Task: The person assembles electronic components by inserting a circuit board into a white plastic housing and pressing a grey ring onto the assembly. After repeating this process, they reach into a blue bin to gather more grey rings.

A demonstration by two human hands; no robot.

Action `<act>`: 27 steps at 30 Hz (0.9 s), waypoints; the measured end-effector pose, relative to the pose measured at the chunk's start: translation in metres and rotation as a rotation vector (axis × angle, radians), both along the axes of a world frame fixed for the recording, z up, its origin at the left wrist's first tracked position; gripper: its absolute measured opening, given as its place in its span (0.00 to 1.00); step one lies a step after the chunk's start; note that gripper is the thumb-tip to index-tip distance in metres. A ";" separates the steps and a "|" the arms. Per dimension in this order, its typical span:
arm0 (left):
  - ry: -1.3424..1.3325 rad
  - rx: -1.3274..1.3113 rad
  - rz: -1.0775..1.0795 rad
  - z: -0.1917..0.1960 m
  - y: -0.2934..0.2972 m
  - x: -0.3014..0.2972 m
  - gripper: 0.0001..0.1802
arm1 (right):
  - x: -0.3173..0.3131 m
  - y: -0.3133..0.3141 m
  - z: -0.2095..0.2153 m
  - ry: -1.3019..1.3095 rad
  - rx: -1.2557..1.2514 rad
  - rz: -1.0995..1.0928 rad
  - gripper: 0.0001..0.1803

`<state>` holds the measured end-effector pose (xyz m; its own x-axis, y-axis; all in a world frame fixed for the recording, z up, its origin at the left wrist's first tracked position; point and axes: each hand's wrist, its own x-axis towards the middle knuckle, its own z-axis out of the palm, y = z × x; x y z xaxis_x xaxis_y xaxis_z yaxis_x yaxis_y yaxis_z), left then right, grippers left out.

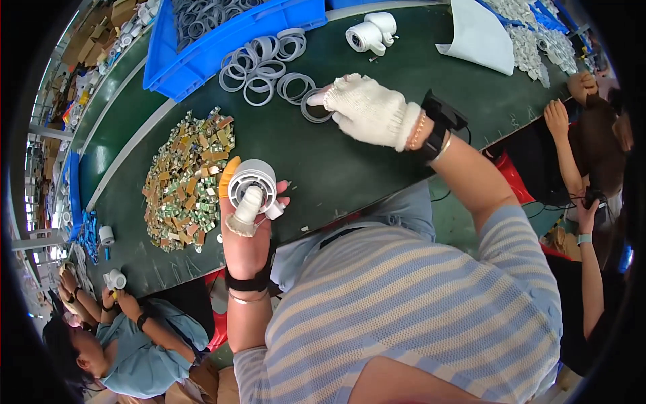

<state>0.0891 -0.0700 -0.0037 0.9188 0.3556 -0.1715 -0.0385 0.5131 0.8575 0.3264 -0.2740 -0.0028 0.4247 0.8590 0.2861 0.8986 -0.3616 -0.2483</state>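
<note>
My left hand (pixel 246 229) grips a white round plastic housing (pixel 254 183), with a fabric-covered thumb pressed on its open face and an orange finger cot beside it. My right hand (pixel 367 108), in a white knit glove, reaches across the dark green table (pixel 350 168). Its fingertips touch a grey ring (pixel 315 108) at the edge of a loose group of grey rings (pixel 266 64). Whether the fingers have closed on that ring is hard to tell.
A heap of small green and gold circuit boards (pixel 185 182) lies left of my left hand. A blue bin (pixel 202 54) of grey rings stands at the back. A finished white housing (pixel 370 32) and a white sheet (pixel 478 34) lie farther off. Other people work at both sides.
</note>
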 end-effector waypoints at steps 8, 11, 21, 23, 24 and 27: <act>0.088 0.423 -0.091 0.006 -0.005 -0.016 0.45 | -0.016 -0.013 0.004 -0.015 0.040 0.017 0.08; 0.047 0.842 -0.153 0.013 -0.010 -0.016 0.45 | -0.043 -0.024 0.026 0.062 0.093 0.165 0.08; -0.010 1.530 -0.231 0.027 -0.017 -0.011 0.36 | -0.067 -0.031 0.041 0.302 0.201 0.356 0.06; -0.089 1.540 -0.261 0.031 -0.015 -0.011 0.35 | -0.059 -0.031 0.037 0.331 0.267 0.413 0.02; -0.088 1.539 -0.265 0.032 -0.015 -0.011 0.35 | -0.054 -0.032 0.041 0.371 0.200 0.435 0.03; -0.108 1.571 -0.278 0.036 -0.016 -0.012 0.33 | -0.054 -0.031 0.038 0.556 0.216 0.233 0.08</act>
